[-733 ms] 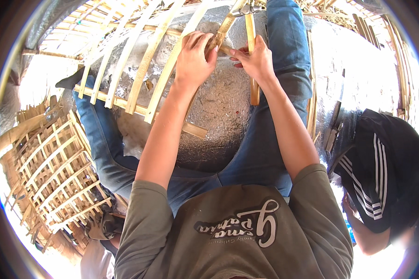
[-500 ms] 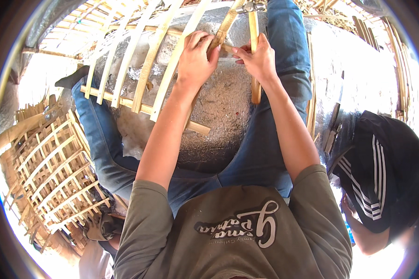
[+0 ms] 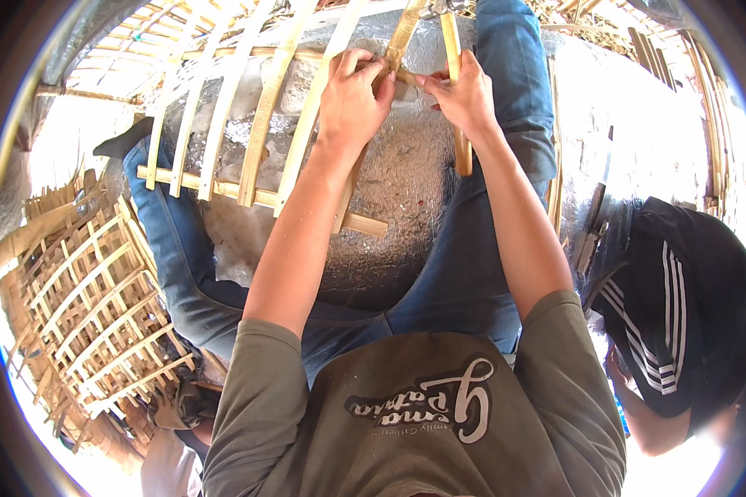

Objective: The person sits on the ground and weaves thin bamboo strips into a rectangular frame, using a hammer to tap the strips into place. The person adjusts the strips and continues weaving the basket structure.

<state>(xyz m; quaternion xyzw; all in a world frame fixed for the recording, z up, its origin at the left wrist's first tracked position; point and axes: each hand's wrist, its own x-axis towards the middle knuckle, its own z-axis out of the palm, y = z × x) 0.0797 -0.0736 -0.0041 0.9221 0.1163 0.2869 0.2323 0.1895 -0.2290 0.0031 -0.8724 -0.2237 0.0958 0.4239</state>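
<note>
A frame of pale bamboo slats (image 3: 261,124) lies across the grey, rough-surfaced block between my legs. My left hand (image 3: 352,99) is closed round the frame's right part, where a slat (image 3: 404,35) meets the end of a crosspiece (image 3: 405,76). Thumb and forefinger of my right hand (image 3: 466,93) pinch close to that crosspiece end; anything small between the fingertips is too tiny to make out. A hammer (image 3: 462,149) with a wooden handle runs under my right palm, held in that hand, its metal head pointing away from me. The lower crosspiece (image 3: 365,224) sticks out beyond my left forearm.
A woven bamboo lattice (image 3: 91,306) stands at the left. To the right sits another person in a black garment with white stripes (image 3: 671,306). A dark long-bladed tool (image 3: 597,207) lies between us. Bamboo strips (image 3: 651,58) lean at the far right.
The slat frame has shifted and turned slightly, its lower crosspiece moving a little right. My right hand and the hammer have moved slightly up, the handle's end swinging right.
</note>
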